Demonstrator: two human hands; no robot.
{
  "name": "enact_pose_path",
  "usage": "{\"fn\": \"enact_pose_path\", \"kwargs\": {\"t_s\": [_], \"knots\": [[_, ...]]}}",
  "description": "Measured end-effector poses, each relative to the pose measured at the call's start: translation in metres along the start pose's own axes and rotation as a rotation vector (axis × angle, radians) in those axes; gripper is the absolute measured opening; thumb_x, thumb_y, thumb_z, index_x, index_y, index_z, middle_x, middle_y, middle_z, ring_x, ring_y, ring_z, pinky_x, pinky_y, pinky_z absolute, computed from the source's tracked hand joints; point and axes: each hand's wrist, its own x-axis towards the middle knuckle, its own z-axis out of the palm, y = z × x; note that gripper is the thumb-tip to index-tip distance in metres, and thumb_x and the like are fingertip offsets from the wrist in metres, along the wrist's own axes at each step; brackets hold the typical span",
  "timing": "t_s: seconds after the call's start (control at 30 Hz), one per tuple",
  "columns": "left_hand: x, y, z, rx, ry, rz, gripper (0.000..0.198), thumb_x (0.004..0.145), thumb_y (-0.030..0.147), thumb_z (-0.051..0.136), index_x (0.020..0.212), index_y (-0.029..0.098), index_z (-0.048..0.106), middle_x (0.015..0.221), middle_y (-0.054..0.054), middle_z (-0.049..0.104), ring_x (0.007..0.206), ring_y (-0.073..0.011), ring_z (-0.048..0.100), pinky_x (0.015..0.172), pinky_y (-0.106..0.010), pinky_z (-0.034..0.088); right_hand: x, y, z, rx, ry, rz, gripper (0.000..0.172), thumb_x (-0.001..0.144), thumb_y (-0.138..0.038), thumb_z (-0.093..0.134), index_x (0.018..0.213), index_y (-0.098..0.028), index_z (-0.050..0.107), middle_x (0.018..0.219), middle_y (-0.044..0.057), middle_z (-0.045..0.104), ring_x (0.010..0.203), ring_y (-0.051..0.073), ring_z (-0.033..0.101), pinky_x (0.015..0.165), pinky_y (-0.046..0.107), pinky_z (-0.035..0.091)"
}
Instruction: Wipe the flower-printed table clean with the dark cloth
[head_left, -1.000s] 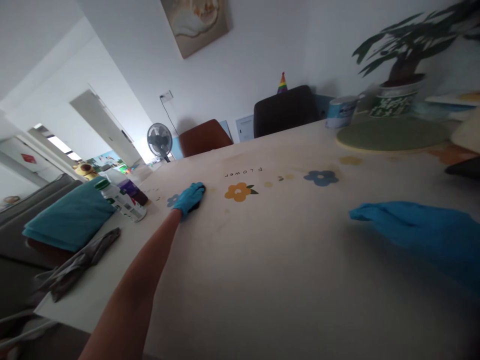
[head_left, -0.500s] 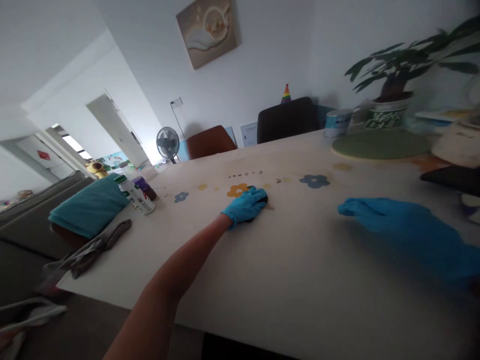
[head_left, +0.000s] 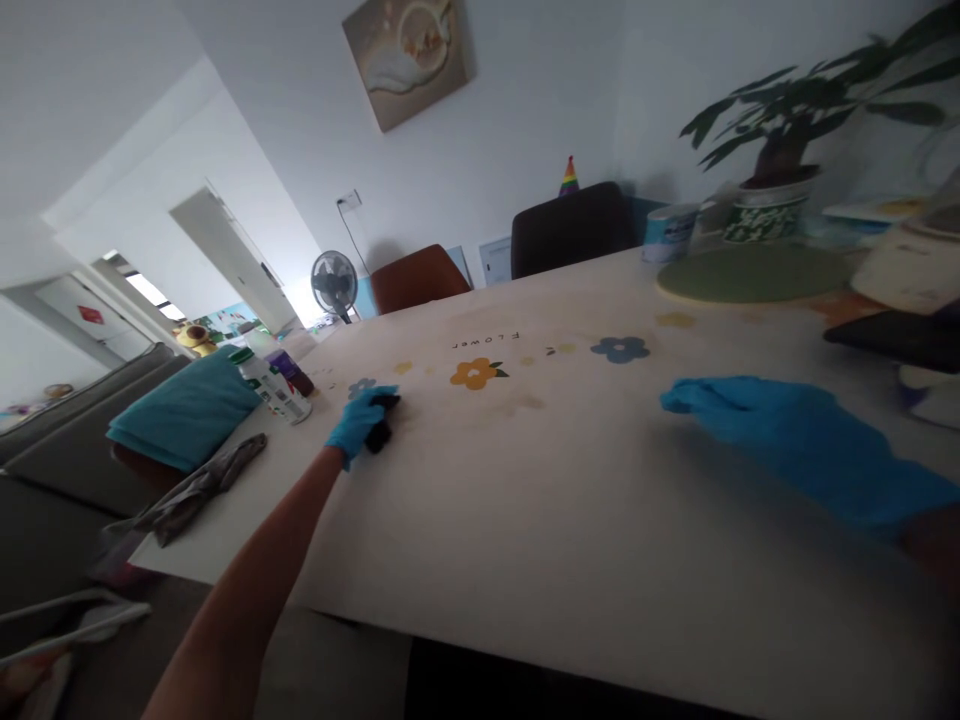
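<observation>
On the pale tabletop (head_left: 487, 500), my left hand (head_left: 358, 418), in a blue glove, is closed on a small black pad (head_left: 381, 432). The pad lies against the surface beside a printed blue flower. A faint brownish smear (head_left: 506, 405) marks the table to the right of it, below a printed orange flower (head_left: 474, 374). At the right, my right hand (head_left: 795, 440), gloved in blue too, is held over the table with its fingers folded together. Whatever may be inside those fingers is hidden.
A white bottle with a green cap (head_left: 271, 388) and a dark purple bottle (head_left: 291, 374) stand at the left, near a crumpled grey bag (head_left: 210, 490). At the back right are a blue-white can (head_left: 667, 235), a green round mat (head_left: 754, 275) and a potted plant (head_left: 765, 215).
My left hand has slid left across the table with the black pad, from the orange flower to the blue one, uncovering the smear. My right hand stays much the same; the view has shifted slightly.
</observation>
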Motion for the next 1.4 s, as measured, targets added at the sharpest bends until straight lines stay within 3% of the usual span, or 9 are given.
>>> {"fn": "enact_pose_path", "kwargs": {"t_s": [0.17, 0.33, 0.47, 0.6, 0.8, 0.97, 1.1, 1.23, 1.4], "knots": [[-0.013, -0.032, -0.061, 0.111, 0.142, -0.215, 0.068, 0.077, 0.027, 0.052, 0.141, 0.013, 0.070, 0.138, -0.012, 0.078, 0.136, -0.0316, 0.068, 0.125, -0.047, 0.048, -0.004, -0.007, -0.006, 0.040, -0.098, 0.051, 0.057, 0.090, -0.061, 0.045, 0.112, -0.025, 0.084, 0.146, 0.013, 0.074, 0.141, 0.039, 0.067, 0.129, 0.059, 0.044], [-0.018, -0.042, -0.070, 0.262, 0.119, -0.283, 0.044, 0.087, 0.029, 0.056, 0.124, 0.019, 0.077, 0.146, -0.010, 0.074, 0.147, -0.0324, 0.060, 0.134, -0.046, 0.035, -0.002, -0.002, 0.001, 0.028, -0.084, 0.092, 0.059, 0.091, -0.063, 0.045, 0.116, -0.025, 0.084, 0.147, 0.012, 0.074, 0.141, 0.040, 0.067, 0.127, 0.063, 0.045], [-0.025, -0.028, -0.042, 0.345, 0.010, -0.226, 0.046, 0.095, 0.032, 0.054, 0.135, 0.022, 0.074, 0.163, -0.007, 0.062, 0.160, -0.0286, 0.047, 0.138, -0.042, 0.026, -0.004, -0.003, 0.002, 0.035, -0.096, 0.076, 0.060, 0.092, -0.062, 0.045, 0.117, -0.024, 0.084, 0.148, 0.014, 0.074, 0.143, 0.041, 0.065, 0.129, 0.062, 0.043], [-0.050, 0.005, 0.001, 0.441, -0.201, -0.040, 0.059, 0.103, 0.042, 0.048, 0.159, 0.023, 0.058, 0.174, -0.008, 0.049, 0.167, -0.0293, 0.035, 0.140, -0.050, 0.022, -0.004, -0.012, 0.001, 0.024, -0.111, 0.147, 0.059, 0.090, -0.060, 0.046, 0.118, -0.023, 0.083, 0.148, 0.013, 0.073, 0.143, 0.040, 0.065, 0.129, 0.061, 0.043], [-0.076, 0.082, 0.073, 0.383, -0.411, 0.252, 0.078, 0.105, 0.062, 0.048, 0.173, 0.024, 0.038, 0.183, -0.010, 0.031, 0.173, -0.0331, 0.016, 0.141, -0.055, 0.013, -0.008, -0.027, -0.006, 0.021, -0.129, 0.098, 0.059, 0.092, -0.056, 0.044, 0.120, -0.021, 0.083, 0.148, 0.012, 0.074, 0.140, 0.038, 0.068, 0.130, 0.056, 0.043], [-0.068, 0.151, 0.125, 0.376, -0.549, 0.525, 0.081, 0.106, 0.067, 0.048, 0.174, 0.024, 0.037, 0.185, -0.014, 0.025, 0.173, -0.0363, 0.013, 0.140, -0.062, 0.008, -0.010, -0.029, -0.009, 0.003, -0.119, 0.112, 0.061, 0.094, -0.052, 0.041, 0.123, -0.019, 0.084, 0.146, 0.013, 0.075, 0.139, 0.039, 0.069, 0.127, 0.057, 0.046], [-0.055, 0.188, 0.161, 0.384, -0.622, 0.680, 0.067, 0.110, 0.062, 0.043, 0.169, 0.031, 0.044, 0.183, -0.009, 0.032, 0.172, -0.0362, 0.021, 0.138, -0.070, 0.008, -0.007, -0.024, -0.005, -0.011, -0.094, 0.066, 0.054, 0.095, -0.046, 0.043, 0.118, -0.021, 0.085, 0.143, 0.012, 0.077, 0.135, 0.038, 0.071, 0.124, 0.056, 0.050], [-0.035, 0.202, 0.185, 0.383, -0.651, 0.731, 0.057, 0.112, 0.052, 0.039, 0.164, 0.031, 0.051, 0.179, -0.007, 0.041, 0.169, -0.0304, 0.029, 0.139, -0.065, 0.015, -0.007, -0.024, -0.005, -0.043, -0.094, 0.039, 0.052, 0.097, -0.044, 0.043, 0.114, -0.023, 0.087, 0.137, 0.011, 0.080, 0.130, 0.038, 0.075, 0.119, 0.054, 0.055], [-0.007, 0.182, 0.188, 0.415, -0.567, 0.610, 0.053, 0.111, 0.044, 0.041, 0.160, 0.028, 0.054, 0.179, -0.009, 0.042, 0.169, -0.0285, 0.031, 0.139, -0.062, 0.020, -0.010, -0.028, -0.014, -0.045, -0.101, 0.056, 0.056, 0.095, -0.042, 0.042, 0.121, -0.019, 0.086, 0.140, 0.012, 0.078, 0.132, 0.037, 0.074, 0.120, 0.052, 0.055]]}}
